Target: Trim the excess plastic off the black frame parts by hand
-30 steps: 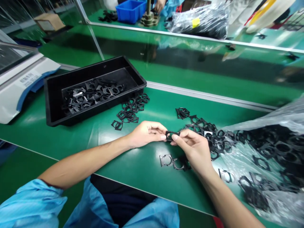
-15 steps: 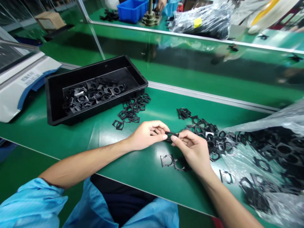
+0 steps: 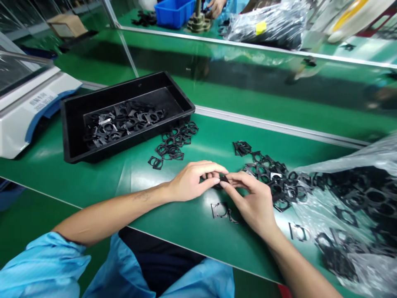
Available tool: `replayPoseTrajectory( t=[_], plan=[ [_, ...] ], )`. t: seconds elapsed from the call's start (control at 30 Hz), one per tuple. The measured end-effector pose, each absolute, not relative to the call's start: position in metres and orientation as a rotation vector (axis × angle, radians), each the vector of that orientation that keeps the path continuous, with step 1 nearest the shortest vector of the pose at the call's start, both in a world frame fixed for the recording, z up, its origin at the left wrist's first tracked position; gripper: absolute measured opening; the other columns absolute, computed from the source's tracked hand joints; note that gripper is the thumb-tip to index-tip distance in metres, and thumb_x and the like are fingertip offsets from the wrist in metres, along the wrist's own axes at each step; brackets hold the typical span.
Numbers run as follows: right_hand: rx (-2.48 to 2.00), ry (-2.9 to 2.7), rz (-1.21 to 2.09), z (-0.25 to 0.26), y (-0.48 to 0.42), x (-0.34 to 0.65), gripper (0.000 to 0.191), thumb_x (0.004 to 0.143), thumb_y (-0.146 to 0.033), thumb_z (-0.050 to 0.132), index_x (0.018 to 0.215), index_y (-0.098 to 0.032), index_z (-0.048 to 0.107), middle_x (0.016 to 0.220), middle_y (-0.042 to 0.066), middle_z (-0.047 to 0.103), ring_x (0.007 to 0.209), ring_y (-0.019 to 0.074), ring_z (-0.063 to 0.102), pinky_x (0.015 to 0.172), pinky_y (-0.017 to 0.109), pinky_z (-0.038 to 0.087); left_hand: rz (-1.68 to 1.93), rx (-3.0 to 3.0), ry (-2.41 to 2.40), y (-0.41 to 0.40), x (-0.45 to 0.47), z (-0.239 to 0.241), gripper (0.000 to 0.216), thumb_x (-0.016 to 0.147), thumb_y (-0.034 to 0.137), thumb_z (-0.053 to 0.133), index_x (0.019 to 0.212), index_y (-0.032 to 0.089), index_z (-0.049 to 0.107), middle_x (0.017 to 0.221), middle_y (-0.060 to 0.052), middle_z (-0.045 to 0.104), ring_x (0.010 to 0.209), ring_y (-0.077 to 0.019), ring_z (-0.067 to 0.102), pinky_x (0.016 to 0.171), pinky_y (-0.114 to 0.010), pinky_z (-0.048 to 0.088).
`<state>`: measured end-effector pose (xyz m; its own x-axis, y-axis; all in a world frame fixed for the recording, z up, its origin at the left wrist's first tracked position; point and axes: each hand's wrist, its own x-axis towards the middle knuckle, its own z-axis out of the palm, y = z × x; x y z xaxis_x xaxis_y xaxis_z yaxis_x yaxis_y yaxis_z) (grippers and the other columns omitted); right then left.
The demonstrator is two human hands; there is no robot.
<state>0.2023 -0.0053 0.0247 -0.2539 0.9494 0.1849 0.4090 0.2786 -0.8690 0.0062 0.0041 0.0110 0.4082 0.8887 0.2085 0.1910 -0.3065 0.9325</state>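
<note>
My left hand [image 3: 194, 181] and my right hand [image 3: 252, 198] meet over the green table, both closed on one small black plastic frame [image 3: 223, 179]. Fingers cover most of this frame, so its ring opening is hidden now. Just below the hands, a loose black frame with a round hole [image 3: 219, 210] lies flat, and another beside it is partly behind my right hand. A heap of black frames [image 3: 265, 165] spreads to the right of my right hand. Left of my left hand lies a smaller group of similar frames [image 3: 170, 147].
A black tray [image 3: 128, 140] holding many frames stands at the back left, beside a white and blue machine [image 3: 37, 107]. At the right, a clear plastic bag [image 3: 319, 211] spills frames. Behind the clear partition are a blue bin [image 3: 175, 14] and another person's hand [image 3: 216, 7].
The held frame has been turned between my fingers, and its opening no longer shows. My left fingers reach further over it. The view has shifted slightly.
</note>
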Motion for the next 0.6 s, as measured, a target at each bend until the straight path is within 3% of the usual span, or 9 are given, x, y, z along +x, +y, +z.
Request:
replayPoseTrajectory(
  t=[0.13,0.27,0.4,0.6],
  plan=[
    [-1.254,-1.666,0.939,0.0272,-0.0077,0.2013,0.023,0.085,-0.045,0.076,0.085,-0.023,0.069,0.079,0.003,0.072,0.069,0.0183,0.068,0.069,0.031,0.06,0.908,1.476,0.919,0.0051,0.0089,0.0066,0.023,0.084,0.016,0.064,0.106,0.015,0.072,0.084,-0.002,0.069,0.073,-0.0103,0.063,0.068,-0.02,0.052],
    [-1.185,-1.7,1.036,0.0295,-0.006,0.2016,0.024,0.085,-0.043,0.077,0.097,-0.023,0.072,0.089,0.005,0.073,0.075,0.0192,0.07,0.072,0.032,0.061,0.941,1.124,0.929,0.0092,0.0099,0.0026,0.023,0.076,0.025,0.08,0.089,0.013,0.065,0.076,0.0,0.068,0.064,-0.009,0.067,0.064,-0.02,0.053],
    [-1.186,-1.793,0.952,0.0296,-0.0049,0.202,0.015,0.09,-0.038,0.072,0.085,-0.023,0.074,0.083,0.005,0.072,0.075,0.0203,0.067,0.072,0.034,0.06,0.978,1.012,0.918,0.0124,0.0088,0.0031,0.034,0.07,0.034,0.087,0.081,0.013,0.063,0.073,-0.001,0.07,0.064,-0.0106,0.069,0.065,-0.021,0.054],
    [-1.185,-1.65,1.042,0.0262,-0.0043,0.2021,0.017,0.09,-0.04,0.072,0.087,-0.023,0.074,0.085,0.004,0.071,0.074,0.0178,0.068,0.07,0.03,0.061,0.949,1.005,0.882,0.0127,0.0076,0.0059,0.038,0.067,0.033,0.091,0.086,0.012,0.065,0.075,-0.001,0.071,0.069,-0.0122,0.072,0.071,-0.023,0.056]
  ],
)
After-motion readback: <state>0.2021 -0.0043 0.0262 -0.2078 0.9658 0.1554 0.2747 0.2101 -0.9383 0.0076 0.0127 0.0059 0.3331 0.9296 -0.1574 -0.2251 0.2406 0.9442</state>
